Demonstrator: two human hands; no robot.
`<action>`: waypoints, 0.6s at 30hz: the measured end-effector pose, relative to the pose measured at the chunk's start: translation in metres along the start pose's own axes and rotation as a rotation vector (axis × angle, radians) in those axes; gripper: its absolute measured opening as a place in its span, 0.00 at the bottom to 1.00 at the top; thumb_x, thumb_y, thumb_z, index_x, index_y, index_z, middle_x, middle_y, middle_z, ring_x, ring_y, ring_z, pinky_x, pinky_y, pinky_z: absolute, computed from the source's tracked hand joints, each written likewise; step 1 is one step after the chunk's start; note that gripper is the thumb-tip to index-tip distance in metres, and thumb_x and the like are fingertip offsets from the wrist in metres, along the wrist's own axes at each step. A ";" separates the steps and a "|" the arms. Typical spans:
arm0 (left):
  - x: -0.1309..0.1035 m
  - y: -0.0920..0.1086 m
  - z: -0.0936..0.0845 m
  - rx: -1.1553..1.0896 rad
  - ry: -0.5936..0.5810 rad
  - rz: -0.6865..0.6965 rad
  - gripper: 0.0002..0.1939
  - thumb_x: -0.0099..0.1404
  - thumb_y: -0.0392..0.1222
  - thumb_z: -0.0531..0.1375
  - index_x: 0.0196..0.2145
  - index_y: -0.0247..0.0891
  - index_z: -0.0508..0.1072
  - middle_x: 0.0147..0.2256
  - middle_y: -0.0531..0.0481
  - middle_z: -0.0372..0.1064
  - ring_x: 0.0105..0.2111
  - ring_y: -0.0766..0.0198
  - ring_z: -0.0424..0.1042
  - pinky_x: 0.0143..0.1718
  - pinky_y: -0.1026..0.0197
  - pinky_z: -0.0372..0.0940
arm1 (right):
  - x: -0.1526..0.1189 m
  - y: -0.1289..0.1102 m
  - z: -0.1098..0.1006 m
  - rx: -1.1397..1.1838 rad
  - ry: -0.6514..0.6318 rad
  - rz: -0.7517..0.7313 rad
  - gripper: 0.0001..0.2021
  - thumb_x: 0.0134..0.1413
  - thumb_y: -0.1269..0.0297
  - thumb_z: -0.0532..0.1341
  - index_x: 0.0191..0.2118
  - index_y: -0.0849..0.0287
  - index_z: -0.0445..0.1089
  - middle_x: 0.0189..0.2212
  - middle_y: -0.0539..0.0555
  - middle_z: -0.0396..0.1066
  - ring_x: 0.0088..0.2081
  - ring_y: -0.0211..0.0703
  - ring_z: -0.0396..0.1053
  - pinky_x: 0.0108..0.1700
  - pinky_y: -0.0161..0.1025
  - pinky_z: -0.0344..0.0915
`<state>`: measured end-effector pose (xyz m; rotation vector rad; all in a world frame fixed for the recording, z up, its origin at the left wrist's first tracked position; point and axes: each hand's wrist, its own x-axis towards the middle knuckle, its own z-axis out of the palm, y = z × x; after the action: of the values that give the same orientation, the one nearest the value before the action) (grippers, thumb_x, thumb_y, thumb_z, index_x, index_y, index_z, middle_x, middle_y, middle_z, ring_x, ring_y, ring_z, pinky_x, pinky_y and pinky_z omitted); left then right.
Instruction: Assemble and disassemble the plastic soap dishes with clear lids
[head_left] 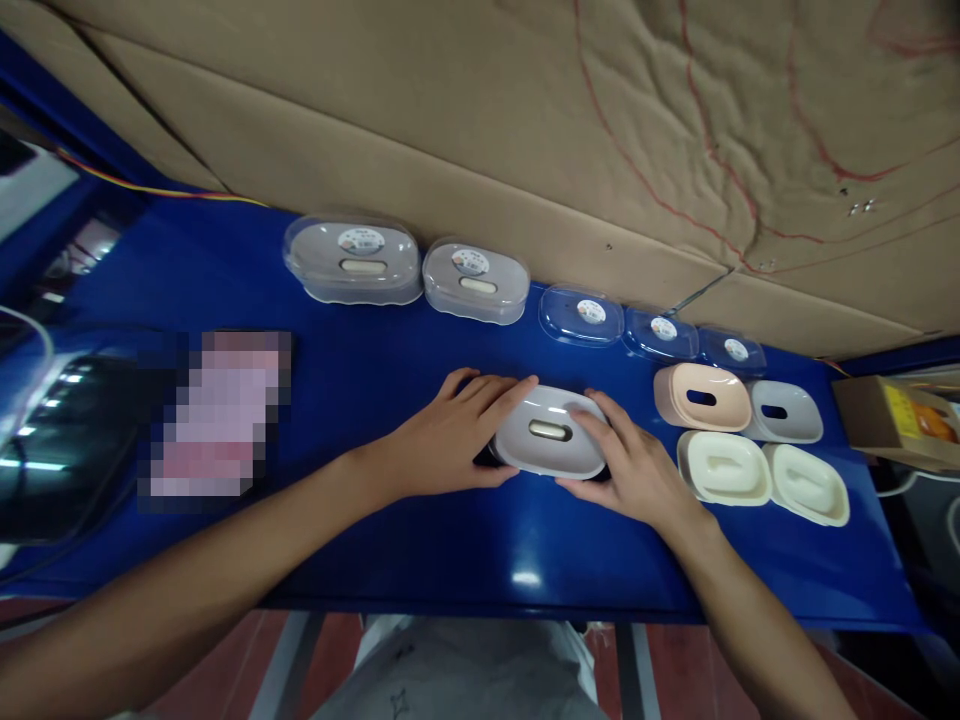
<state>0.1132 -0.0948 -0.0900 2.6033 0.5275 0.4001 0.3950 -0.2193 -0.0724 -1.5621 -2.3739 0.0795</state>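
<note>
A grey oval dish (551, 455) with a cream piece showing through its slot lies on the blue table in front of me. My left hand (457, 430) grips its left end, thumb at the lower edge and fingers along the top. Around the right end is my right hand (630, 455), its fingers on the rim and its thumb below. On the right stand a peach dish (731, 400), a grey dish (806, 415) and two cream trays (725, 490) (810, 485).
Two lidded grey boxes (364, 285) (477, 295) and several clear lids (581, 315) line the back by a cardboard wall (450, 130). A blurred pink rectangle (221, 410) and a black glossy object (67, 440) lie left. A cardboard box (870, 410) is far right.
</note>
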 end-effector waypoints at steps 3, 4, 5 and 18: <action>0.000 0.000 0.000 0.022 0.004 0.012 0.53 0.70 0.53 0.68 0.79 0.38 0.41 0.70 0.30 0.62 0.68 0.36 0.65 0.70 0.34 0.51 | -0.001 0.001 -0.001 0.007 -0.014 0.005 0.42 0.67 0.43 0.67 0.78 0.48 0.51 0.73 0.68 0.60 0.68 0.69 0.70 0.58 0.61 0.81; 0.000 0.000 0.000 0.027 0.000 0.014 0.53 0.71 0.53 0.67 0.79 0.38 0.41 0.70 0.29 0.62 0.67 0.36 0.65 0.70 0.34 0.51 | -0.001 0.001 -0.001 0.008 -0.018 0.004 0.43 0.67 0.43 0.67 0.78 0.48 0.51 0.74 0.67 0.59 0.68 0.69 0.70 0.59 0.61 0.81; 0.000 -0.001 0.000 0.030 -0.005 0.014 0.53 0.71 0.54 0.67 0.79 0.38 0.41 0.70 0.29 0.62 0.67 0.36 0.65 0.70 0.34 0.51 | -0.001 0.001 -0.002 0.009 -0.021 0.001 0.43 0.67 0.43 0.67 0.79 0.47 0.50 0.74 0.68 0.59 0.68 0.68 0.69 0.59 0.60 0.80; -0.001 -0.002 0.001 0.025 0.000 0.011 0.53 0.74 0.63 0.64 0.80 0.41 0.39 0.71 0.31 0.60 0.69 0.37 0.63 0.70 0.35 0.52 | 0.004 0.007 0.001 0.085 -0.102 0.033 0.49 0.66 0.41 0.66 0.81 0.45 0.39 0.74 0.69 0.58 0.71 0.72 0.64 0.65 0.70 0.70</action>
<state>0.1119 -0.0941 -0.0920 2.6315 0.5213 0.3991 0.3995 -0.2132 -0.0738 -1.5929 -2.3871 0.2701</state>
